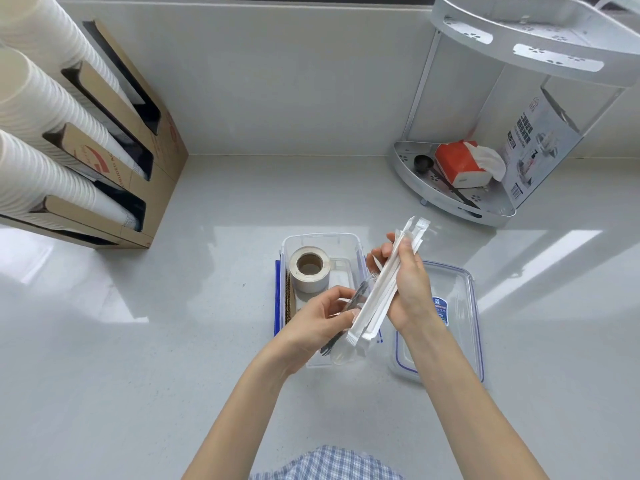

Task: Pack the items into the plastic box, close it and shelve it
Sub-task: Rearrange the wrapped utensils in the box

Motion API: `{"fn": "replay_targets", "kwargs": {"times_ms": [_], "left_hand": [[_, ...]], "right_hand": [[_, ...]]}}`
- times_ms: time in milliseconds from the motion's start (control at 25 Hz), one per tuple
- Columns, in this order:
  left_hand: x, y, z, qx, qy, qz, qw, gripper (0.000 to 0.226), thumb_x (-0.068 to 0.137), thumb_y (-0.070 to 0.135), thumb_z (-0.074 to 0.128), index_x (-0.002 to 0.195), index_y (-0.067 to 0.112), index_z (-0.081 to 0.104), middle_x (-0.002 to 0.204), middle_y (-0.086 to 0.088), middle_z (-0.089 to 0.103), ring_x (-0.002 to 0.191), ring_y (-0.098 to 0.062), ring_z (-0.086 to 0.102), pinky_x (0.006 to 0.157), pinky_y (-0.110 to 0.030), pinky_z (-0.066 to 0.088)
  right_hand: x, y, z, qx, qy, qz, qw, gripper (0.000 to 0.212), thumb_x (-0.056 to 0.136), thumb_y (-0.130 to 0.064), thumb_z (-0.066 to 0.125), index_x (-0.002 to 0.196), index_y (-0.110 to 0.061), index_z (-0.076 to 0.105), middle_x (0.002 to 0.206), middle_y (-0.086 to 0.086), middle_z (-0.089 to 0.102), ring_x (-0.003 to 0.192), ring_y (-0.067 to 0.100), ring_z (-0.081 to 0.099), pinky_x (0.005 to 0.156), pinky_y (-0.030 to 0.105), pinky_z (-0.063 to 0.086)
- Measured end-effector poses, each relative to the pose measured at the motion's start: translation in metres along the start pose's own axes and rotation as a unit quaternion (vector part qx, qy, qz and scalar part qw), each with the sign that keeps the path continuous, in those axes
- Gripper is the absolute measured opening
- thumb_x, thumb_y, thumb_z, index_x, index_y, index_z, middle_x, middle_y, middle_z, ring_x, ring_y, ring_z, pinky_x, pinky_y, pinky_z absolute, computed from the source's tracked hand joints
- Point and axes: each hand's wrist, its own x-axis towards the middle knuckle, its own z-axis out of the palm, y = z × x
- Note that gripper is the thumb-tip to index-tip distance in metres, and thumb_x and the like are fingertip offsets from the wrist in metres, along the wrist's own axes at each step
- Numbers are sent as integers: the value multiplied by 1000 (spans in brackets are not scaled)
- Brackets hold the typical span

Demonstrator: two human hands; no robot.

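A clear plastic box (320, 239) with blue clips stands open on the counter. Inside it sit a white tape roll (309, 273) and a strip of brown cardboard (290, 301) along its left wall. The clear lid (457, 317) with a blue seal lies flat to the box's right. Above the box, my right hand (407, 284) grips a bundle of white paper-wrapped sticks (382, 289), tilted from lower left to upper right. My left hand (320, 323) holds the bundle's lower end together with clear-wrapped dark cutlery (341, 336).
A cardboard dispenser (138, 161) with stacks of white paper cups (38, 109) stands at the back left. A white two-tier corner shelf (460, 206) at the back right holds an orange tissue pack (460, 162), a black scoop and a printed carton.
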Motion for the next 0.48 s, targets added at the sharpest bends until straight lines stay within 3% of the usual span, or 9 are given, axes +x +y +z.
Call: {"fn": "replay_targets", "kwargs": {"times_ms": [280,400,480], "left_hand": [[-6,0,-14,122,-51,-29,991,24,89,18,49,113,16,53,91,0,58,84,-13,54,82,-31,40],[-11,0,-22,132,15,-47,990,25,90,12,39,102,24,57,77,4,53,75,-12,50,77,-30,38],[-7,4,-20,38,78,-44,995,29,86,5,32,87,21,56,72,1,47,65,-13,45,66,-26,38]], "right_hand": [[5,-12,-12,38,-1,-11,999,26,98,-29,31,85,-19,51,47,-10,49,43,3,50,66,22,48],[11,-31,-20,86,32,-52,994,26,98,-33,30,85,-20,49,48,-9,42,37,2,40,46,15,44],[12,-38,-19,80,43,-83,992,24,97,-34,32,86,-21,49,45,-11,38,34,2,32,37,13,35]]}}
